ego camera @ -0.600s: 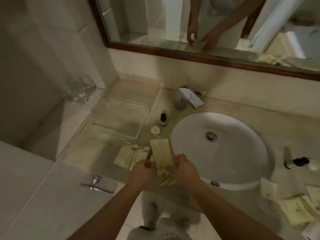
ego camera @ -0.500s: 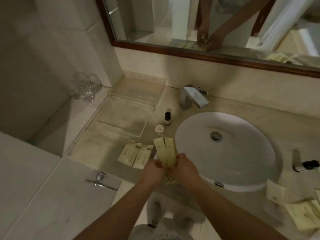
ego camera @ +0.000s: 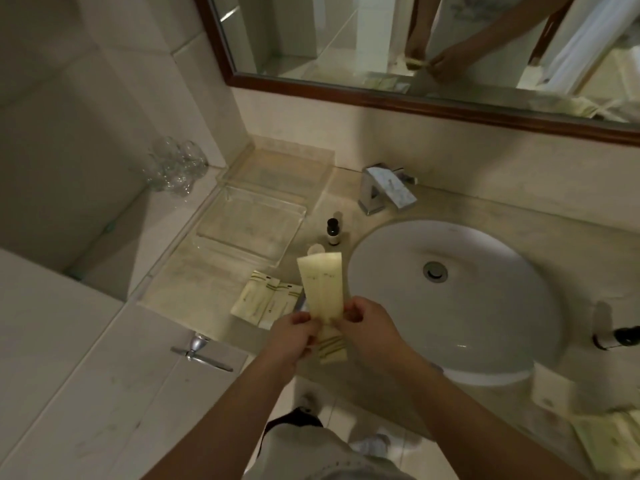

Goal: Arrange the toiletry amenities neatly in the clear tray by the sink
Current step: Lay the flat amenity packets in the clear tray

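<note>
My left hand (ego camera: 294, 336) and right hand (ego camera: 363, 327) pinch two packets (ego camera: 322, 289), squaring them up over the counter edge, left of the sink (ego camera: 485, 306). Tray (ego camera: 249, 226) sits unfilled behind (spares (ego camera: 266, 299) lie before it). Next, I reckon: lay these flat inside.

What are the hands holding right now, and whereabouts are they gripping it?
The left hand and right hand pinch the pale yellow packets by their side edges, low down, just above the striped end.
</note>
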### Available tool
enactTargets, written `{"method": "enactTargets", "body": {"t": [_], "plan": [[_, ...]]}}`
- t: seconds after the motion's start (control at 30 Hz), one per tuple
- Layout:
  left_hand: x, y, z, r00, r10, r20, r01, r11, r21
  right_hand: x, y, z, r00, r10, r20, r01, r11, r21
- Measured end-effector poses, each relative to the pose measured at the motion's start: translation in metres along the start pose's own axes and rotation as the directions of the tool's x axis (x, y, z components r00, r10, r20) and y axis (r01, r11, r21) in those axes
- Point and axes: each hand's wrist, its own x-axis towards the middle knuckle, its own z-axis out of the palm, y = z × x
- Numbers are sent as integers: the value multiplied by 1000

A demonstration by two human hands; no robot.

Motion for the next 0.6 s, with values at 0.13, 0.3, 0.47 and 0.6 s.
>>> {"method": "enactTargets", "body": {"t": [0.13,0.3,0.47,0.6], "plan": [[3,16,-17,1000,18,-11,-19,996,-93,6,-26,-15,995,-37,-90,33,998,-50],[33,41,-65,999,4,-53,-12,988,-153,26,-54,-21,994,-42,-102,32,995,-96],[76,72,-111,989,26,-145,-54,980,-193,66,-93,9,995,-28,-98,20,997,-79],[124,98,-150,973,15,-231,-43,992,-115,115,-130,46,997,-12,-70,-2,981,-193]]}}
